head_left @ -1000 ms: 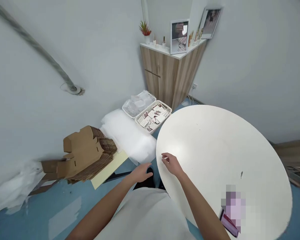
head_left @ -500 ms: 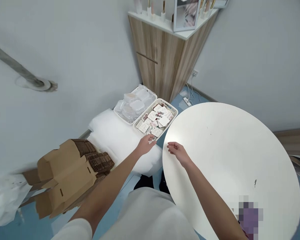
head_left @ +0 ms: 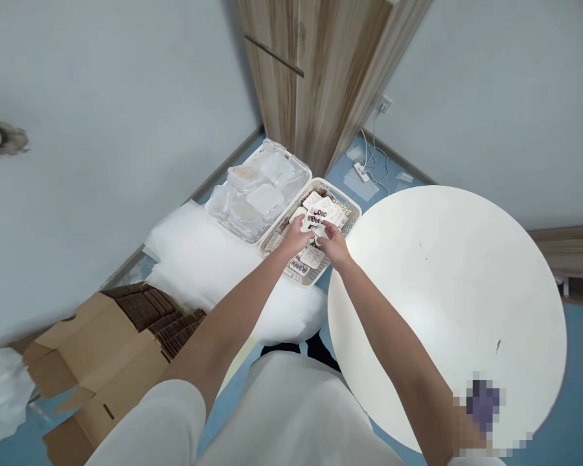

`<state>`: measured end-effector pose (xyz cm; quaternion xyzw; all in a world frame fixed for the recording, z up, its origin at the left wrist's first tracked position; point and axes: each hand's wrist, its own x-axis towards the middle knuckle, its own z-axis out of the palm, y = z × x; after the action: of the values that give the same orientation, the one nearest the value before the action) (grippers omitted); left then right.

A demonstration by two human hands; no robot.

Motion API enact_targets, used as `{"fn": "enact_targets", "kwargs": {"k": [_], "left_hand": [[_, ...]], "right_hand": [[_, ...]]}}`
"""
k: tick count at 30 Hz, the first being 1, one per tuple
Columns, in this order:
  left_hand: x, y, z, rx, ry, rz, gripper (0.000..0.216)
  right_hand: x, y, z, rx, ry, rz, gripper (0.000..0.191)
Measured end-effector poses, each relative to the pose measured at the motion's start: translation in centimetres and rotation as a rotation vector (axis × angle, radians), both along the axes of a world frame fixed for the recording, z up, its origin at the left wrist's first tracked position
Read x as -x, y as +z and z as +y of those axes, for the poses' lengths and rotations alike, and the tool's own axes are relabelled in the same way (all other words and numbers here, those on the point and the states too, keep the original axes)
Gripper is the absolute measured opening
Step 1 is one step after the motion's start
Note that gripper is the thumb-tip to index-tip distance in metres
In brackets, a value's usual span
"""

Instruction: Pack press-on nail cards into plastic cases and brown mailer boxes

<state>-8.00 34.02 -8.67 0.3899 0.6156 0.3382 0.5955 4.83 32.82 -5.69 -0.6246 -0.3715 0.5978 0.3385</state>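
Note:
A white perforated plastic basket (head_left: 267,254) holds a loose heap of cards (head_left: 313,257), most of them white and some printed or set with small dark oval pieces. Over the near half of the heap is my left hand (head_left: 297,239), fingers curved and apart, its tips at the cards. My right hand (head_left: 335,247) faces it from the right, thumb and fingers also spread around the cards. Between the two hands lies a card with dark ovals (head_left: 317,213). The undersides of my fingers are hidden.
Beside the basket, a second white tray (head_left: 305,169) contains clear plastic boxes (head_left: 265,199). White foam sheeting (head_left: 208,259) lies below them. A round white table (head_left: 447,278) stands right, flattened cardboard boxes (head_left: 97,343) left, a wooden cabinet (head_left: 315,84) behind. A power strip (head_left: 361,172) lies on the floor.
Both hands have moved forward from the basket's near edge and the table's edge into the basket, closer together over the cards. The view has tilted downward.

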Motion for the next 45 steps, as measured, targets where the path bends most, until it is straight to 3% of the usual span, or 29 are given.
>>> {"fn": "enact_targets", "kwargs": {"k": [7, 12, 16, 21, 27, 37, 45], "left_hand": [[-0.2, -0.5, 0.6, 0.037, -0.044, -0.037, 0.075], [-0.3, -0.5, 0.5, 0.030, 0.001, -0.069, 0.069], [-0.4, 0.5, 0.2, -0.036, 0.115, -0.023, 0.058], [-0.9, 2.0, -2.0, -0.133, 0.249, 0.054, 0.038], [-2.9, 3.7, -7.5, -0.143, 0.223, -0.037, 0.029], [-10.9, 8.5, -21.1, -0.059, 0.001, -0.128, 0.029], [-17.7, 9.3, -28.7, -0.052, -0.195, -0.140, 0.032]], "right_hand": [[0.6, -1.9, 0.9, 0.070, -0.055, -0.004, 0.075], [0.7, -2.5, 0.7, 0.069, -0.079, 0.013, 0.072], [0.8, -1.7, 0.1, 0.033, -0.144, 0.005, 0.065], [0.5, 0.8, -2.1, -0.070, -0.202, -0.013, 0.052], [-2.5, 4.2, -8.3, -0.156, -0.227, -0.020, 0.041], [-13.0, 7.2, -24.0, -0.126, -0.362, 0.067, 0.039], [-21.8, 8.0, -32.4, -0.105, -0.458, 0.075, 0.033]]}}
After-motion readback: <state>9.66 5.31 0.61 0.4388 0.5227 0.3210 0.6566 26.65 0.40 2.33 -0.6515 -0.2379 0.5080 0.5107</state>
